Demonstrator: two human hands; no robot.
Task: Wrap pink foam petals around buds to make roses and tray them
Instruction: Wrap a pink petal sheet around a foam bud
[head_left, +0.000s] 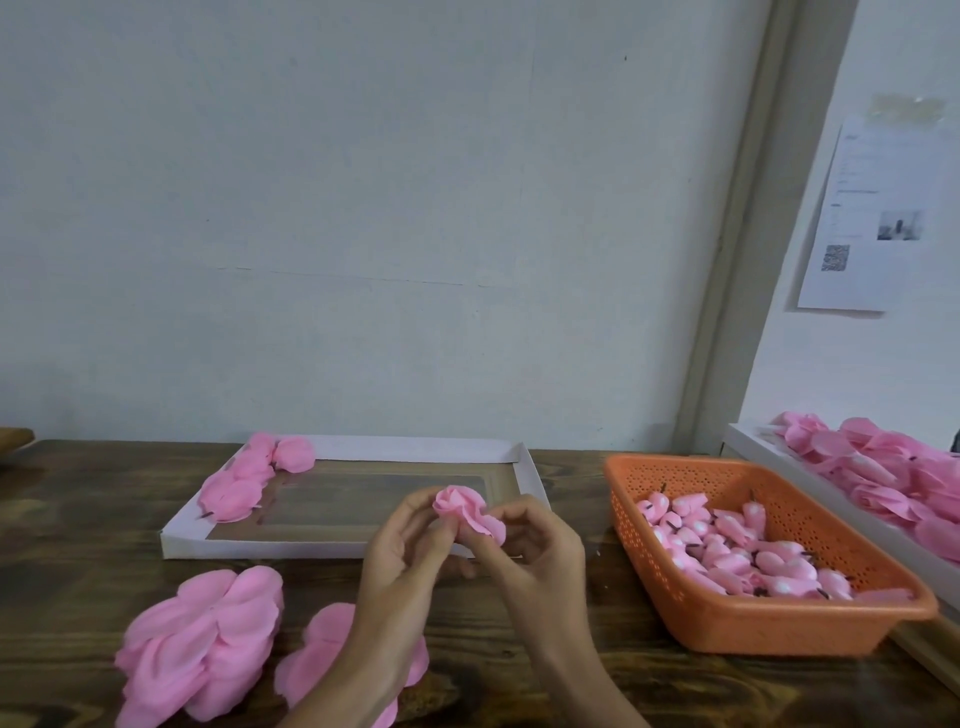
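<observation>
— Head view: where is the rose (464, 512) sitting?
— It is hovering over the near edge of the white tray (260, 548); the left grip (402, 545) and right grip (537, 551) are both pinching its petals.
— What else is lying around the tray?
— Finished roses (249, 480) are lying in its far-left corner, the orange basket (779, 626) of buds (727, 551) is standing to its right, and petal stacks (208, 639) are resting in front of it on the tabletop (78, 519).
</observation>
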